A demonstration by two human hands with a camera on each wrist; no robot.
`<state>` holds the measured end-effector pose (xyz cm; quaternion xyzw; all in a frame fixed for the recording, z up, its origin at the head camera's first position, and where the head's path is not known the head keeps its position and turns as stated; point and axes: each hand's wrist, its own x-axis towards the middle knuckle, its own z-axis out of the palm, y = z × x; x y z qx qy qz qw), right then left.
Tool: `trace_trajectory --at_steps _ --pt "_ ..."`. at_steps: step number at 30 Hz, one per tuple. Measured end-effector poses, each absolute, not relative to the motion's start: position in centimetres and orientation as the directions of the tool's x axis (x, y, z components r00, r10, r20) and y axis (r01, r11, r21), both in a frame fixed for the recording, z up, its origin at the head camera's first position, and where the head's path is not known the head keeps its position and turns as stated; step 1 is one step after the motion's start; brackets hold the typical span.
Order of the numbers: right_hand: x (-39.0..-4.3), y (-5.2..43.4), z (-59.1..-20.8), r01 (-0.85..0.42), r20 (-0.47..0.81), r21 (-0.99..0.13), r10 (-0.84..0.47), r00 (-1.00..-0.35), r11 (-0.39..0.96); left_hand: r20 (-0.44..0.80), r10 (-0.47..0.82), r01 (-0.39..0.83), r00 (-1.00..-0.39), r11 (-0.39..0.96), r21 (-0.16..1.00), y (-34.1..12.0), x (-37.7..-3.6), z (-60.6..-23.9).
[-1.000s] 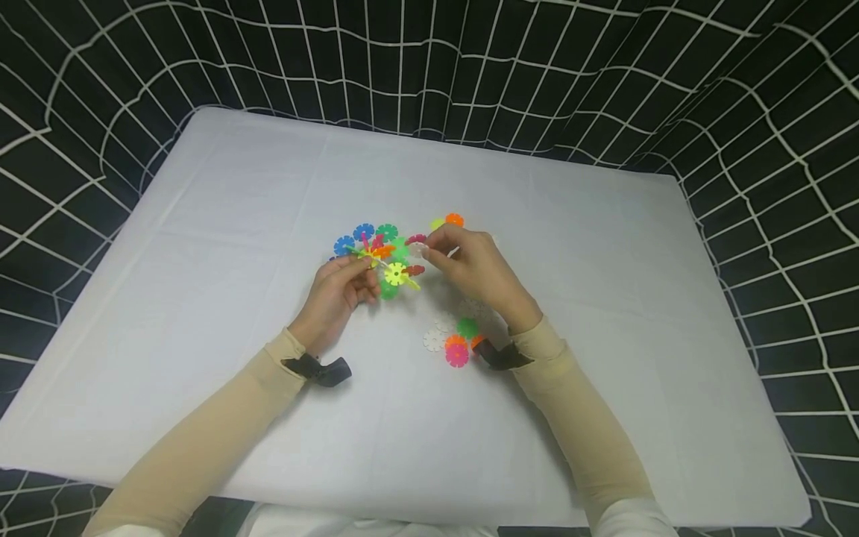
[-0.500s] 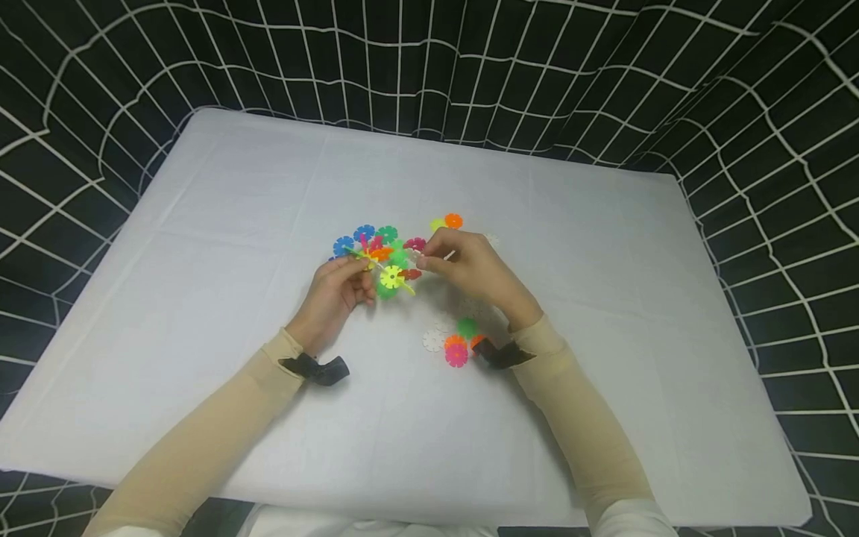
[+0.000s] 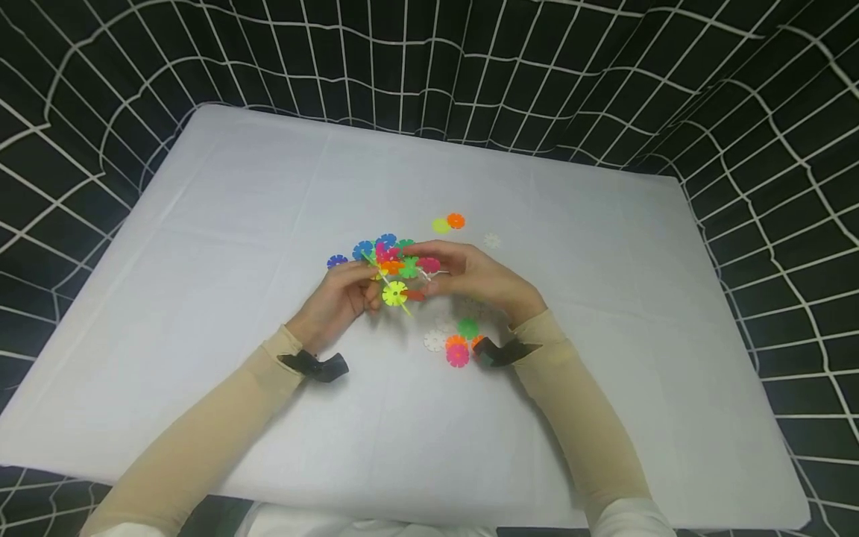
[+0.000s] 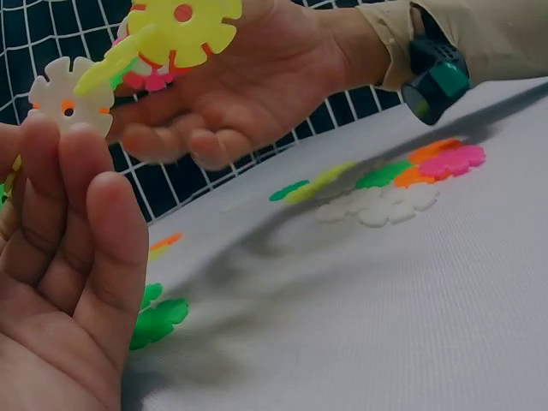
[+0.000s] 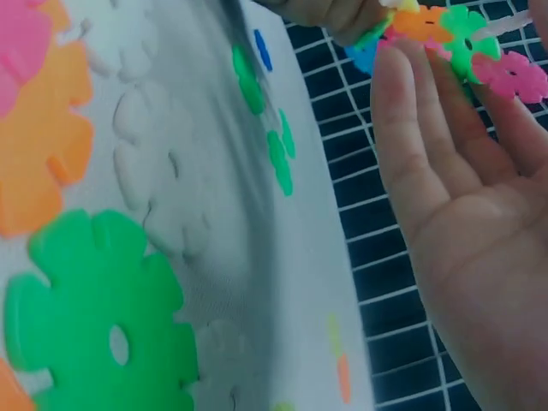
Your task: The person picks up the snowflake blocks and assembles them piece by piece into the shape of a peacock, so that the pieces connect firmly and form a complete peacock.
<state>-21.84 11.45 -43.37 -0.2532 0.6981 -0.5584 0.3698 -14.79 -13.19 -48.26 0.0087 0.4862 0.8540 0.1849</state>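
A cluster of interlocked plastic flower discs (image 3: 394,270) in blue, green, orange, pink and yellow is held just above the white table (image 3: 221,224). My left hand (image 3: 362,287) pinches its left side, beside a white disc (image 4: 68,96) and under the yellow disc (image 4: 183,20). My right hand (image 3: 424,262) grips the right side, its fingers curled around the pink disc (image 5: 512,75) and green disc (image 5: 467,32). The middle of the cluster is hidden by my fingers.
Loose discs lie near my right wrist: white (image 3: 435,341), green (image 3: 467,327), orange (image 3: 455,341) and pink (image 3: 458,356). A yellow-green and orange pair (image 3: 448,222) and a white disc (image 3: 492,240) lie further back. A blue disc (image 3: 337,261) sits left of the cluster. Black netting (image 3: 604,89) surrounds the table.
Both hands have drawn the cluster a little nearer to me and to the right. My right hand has turned and closed in around its right side.
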Motion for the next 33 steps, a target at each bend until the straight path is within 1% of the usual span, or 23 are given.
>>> trace_trajectory --at_steps 5,13,19,28,33 --pt "-21.61 11.42 -42.99 0.102 -0.242 -0.969 -0.785 -0.570 0.224 -0.169 0.338 -0.314 -0.926 -0.441 0.841 -13.19 -14.81 -48.17" --pt "-21.72 11.20 -43.07 0.125 -0.228 -0.974 -0.797 -0.558 0.191 -0.171 0.350 -0.333 -0.921 -0.479 0.812 -13.31 -14.69 -48.01" --pt "-21.79 11.34 -43.26 0.061 -0.185 -0.981 -0.794 -0.579 0.185 -0.193 0.355 -0.352 -0.915 -0.465 0.813 -13.28 -14.74 -48.00" --pt "-21.72 11.15 -43.33 0.063 -0.211 -0.973 -0.739 -0.640 0.223 -0.189 0.352 -0.339 -0.917 -0.434 0.835 -13.32 -14.87 -48.07" --pt "-21.68 10.94 -43.41 0.053 -0.219 -0.968 -0.724 -0.654 0.244 -0.191 0.341 -0.336 -0.921 -0.439 0.833 -13.31 -14.81 -48.03"
